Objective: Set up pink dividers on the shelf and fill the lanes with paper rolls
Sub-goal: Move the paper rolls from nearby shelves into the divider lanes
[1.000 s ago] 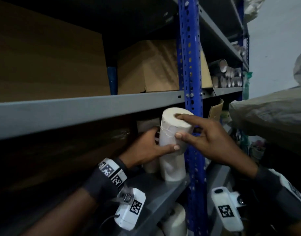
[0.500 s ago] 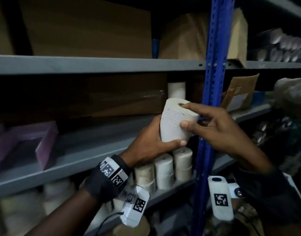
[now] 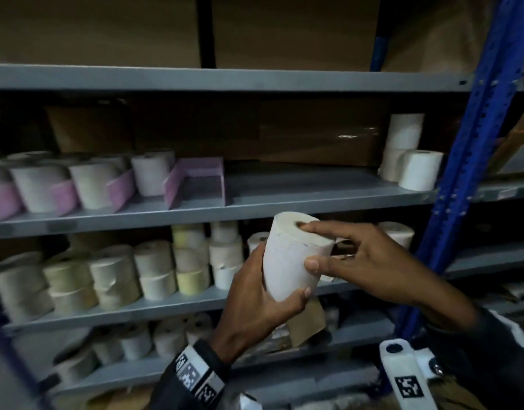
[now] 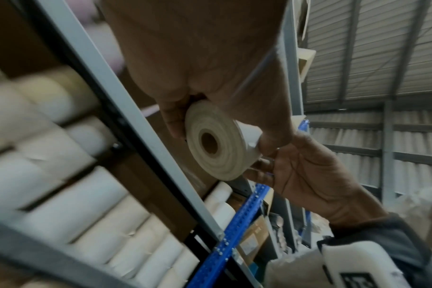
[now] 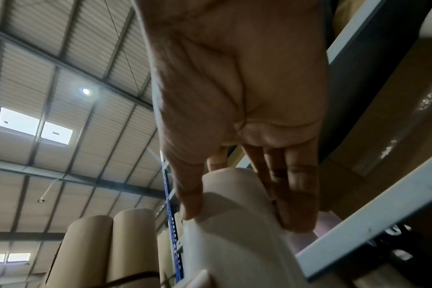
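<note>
Both hands have carried the paper roll (image 3: 294, 255) leftward (upright).

The paper roll (image 3: 296, 258) at centre is off-white. The dividers (image 3: 195, 184) at the left are pink, the shelf (image 3: 284, 196) grey, the upright post (image 3: 462, 184) at right blue.

We have lifted the roll (image 3: 293, 258) off the lower shelf, where it stood a second ago by the blue post (image 3: 462, 184), and now hold it in the air, tilted, its top leaning toward 1 o'clock. Our view has swung left: the pink dividers (image 3: 195, 184) and filled lanes now show at 10 o'clock from the roll.
</note>
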Motion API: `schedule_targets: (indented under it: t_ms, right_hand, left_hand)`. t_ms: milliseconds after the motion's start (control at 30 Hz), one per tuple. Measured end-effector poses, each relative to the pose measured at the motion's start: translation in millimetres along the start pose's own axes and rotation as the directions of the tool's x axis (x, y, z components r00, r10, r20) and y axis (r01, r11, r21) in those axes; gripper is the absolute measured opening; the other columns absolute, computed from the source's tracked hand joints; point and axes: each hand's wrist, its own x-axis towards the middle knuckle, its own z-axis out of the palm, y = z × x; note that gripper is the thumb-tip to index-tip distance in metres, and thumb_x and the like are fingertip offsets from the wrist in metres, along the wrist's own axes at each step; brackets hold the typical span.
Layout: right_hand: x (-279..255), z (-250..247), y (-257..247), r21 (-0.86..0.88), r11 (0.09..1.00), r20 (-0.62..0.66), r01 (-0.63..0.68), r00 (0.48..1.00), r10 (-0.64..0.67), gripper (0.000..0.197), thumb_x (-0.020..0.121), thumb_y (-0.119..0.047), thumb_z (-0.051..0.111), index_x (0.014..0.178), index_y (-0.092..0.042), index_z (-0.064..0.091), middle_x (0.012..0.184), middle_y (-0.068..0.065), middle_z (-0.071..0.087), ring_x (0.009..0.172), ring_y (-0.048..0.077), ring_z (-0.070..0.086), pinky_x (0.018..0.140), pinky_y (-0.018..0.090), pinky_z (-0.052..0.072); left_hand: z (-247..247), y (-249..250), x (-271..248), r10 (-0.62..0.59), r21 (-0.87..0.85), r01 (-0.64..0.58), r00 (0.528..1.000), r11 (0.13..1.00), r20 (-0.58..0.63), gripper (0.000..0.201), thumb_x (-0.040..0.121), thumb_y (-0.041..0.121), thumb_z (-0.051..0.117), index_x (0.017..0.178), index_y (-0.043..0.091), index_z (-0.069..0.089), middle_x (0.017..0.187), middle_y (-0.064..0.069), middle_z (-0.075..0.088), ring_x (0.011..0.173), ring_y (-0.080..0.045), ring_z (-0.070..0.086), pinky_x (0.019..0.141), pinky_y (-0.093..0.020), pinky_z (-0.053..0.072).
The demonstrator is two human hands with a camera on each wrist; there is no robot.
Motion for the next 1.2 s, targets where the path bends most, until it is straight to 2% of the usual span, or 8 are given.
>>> schedule_targets:
  t_ms: [167,400,500,633,767,867,1000,1200]
  right_hand:
    - [2.2,65.1,-42.1,-0.039,0.999,0.165,0.02,0.986,-0.013,0.058,0.073,-0.063,0.074,0.126,-0.051,0.057,0.128,-0.027,0.06,0.117,-0.004,0.058,0.097,0.033,0.053]
    - [15.1,154.7,-104.5,-0.016,0.999,0.331,0.028,0.944,-0.021,0.053,0.074,-0.054,0.077,0.124,-0.051,0.058,0.123,-0.039,0.056,0.115,-0.013,0.054,0.086,0.013,0.051]
    - [24.6,183.7,-122.5,-0.059,0.996,0.377,0.063,0.926,-0.036,0.052,0.073,-0.053,0.078,0.122,-0.048,0.062,0.121,-0.038,0.058,0.118,-0.015,0.051,0.094,0.01,0.043]
    - [41.8,217.3,-136.5,-0.087,0.986,0.393,0.141,0.914,-0.096,0.054,0.074,-0.051,0.078,0.125,-0.038,0.064,0.117,-0.038,0.058,0.117,-0.017,0.049,0.093,0.0,0.035]
    - [65.3,239.3,-140.4,-0.157,0.969,0.365,0.192,0.923,-0.124,0.058,0.072,-0.059,0.074,0.125,-0.04,0.063,0.114,-0.039,0.054,0.116,-0.019,0.046,0.09,-0.002,0.033]
    - [86.1,249.2,-138.6,-0.197,0.954,0.354,0.226,0.924,-0.146,0.06,0.073,-0.063,0.071,0.126,-0.039,0.062,0.112,-0.039,0.052,0.116,-0.019,0.044,0.091,-0.002,0.034]
    - [120.3,252.2,-130.9,-0.235,0.941,0.338,0.245,0.928,-0.157,0.055,0.075,-0.058,0.073,0.126,-0.041,0.062,0.109,-0.041,0.047,0.112,-0.027,0.037,0.089,-0.004,0.031]
    - [176.5,239.1,-114.7,-0.323,0.925,0.277,0.201,0.954,-0.111,0.06,0.071,-0.07,0.067,0.127,-0.05,0.057,0.115,-0.034,0.051,0.121,-0.003,0.043,0.105,0.037,0.039]
  left_hand:
    - [-71.1,3.0,-71.5,-0.073,0.014,0.073,0.997,0.997,-0.035,0.076,0.08,0.049,0.084,0.146,0.043,0.047,0.138,0.016,0.064,0.122,-0.011,0.065,0.09,-0.032,0.06]
    - [-159.0,9.9,-151.3,-0.151,0.079,0.162,0.979,0.984,-0.134,0.073,0.08,0.059,0.08,0.142,0.053,0.043,0.135,0.022,0.062,0.12,-0.008,0.064,0.087,-0.032,0.06]
    - [-187.4,7.8,-172.5,-0.18,0.066,0.191,0.973,0.979,-0.143,0.078,0.083,0.051,0.08,0.15,0.042,0.041,0.14,0.017,0.061,0.124,-0.011,0.063,0.091,-0.038,0.061]
    - [-212.0,1.9,-187.0,-0.122,0.063,0.137,0.972,0.989,-0.199,0.08,0.089,0.034,0.08,0.155,0.039,0.036,0.148,0.017,0.056,0.132,-0.01,0.059,0.098,-0.021,0.053]
    - [-220.9,-14.7,-193.0,-0.164,0.168,0.225,0.934,0.96,-0.317,0.086,0.088,0.051,0.073,0.159,0.03,0.03,0.157,0.016,0.046,0.14,-0.001,0.048,0.105,-0.026,0.05]
    - [-220.5,-28.2,-192.6,-0.114,0.281,0.235,0.915,0.931,-0.388,0.087,0.09,0.045,0.07,0.16,0.028,0.021,0.161,0.013,0.034,0.144,0.013,0.032,0.111,-0.014,0.04]
    - [-221.6,-48.1,-181.6,-0.01,0.465,0.199,0.925,0.863,-0.379,0.084,0.094,0.044,0.06,0.162,0.009,0.025,0.167,-0.008,0.029,0.154,-0.015,0.028,0.121,-0.017,0.028]
    - [-221.4,-81.9,-143.5,0.094,0.693,0.074,0.975,0.717,-0.201,0.093,0.086,0.035,0.073,0.162,0.011,0.025,0.17,-0.017,0.021,0.155,-0.035,0.027,0.114,-0.053,0.045]
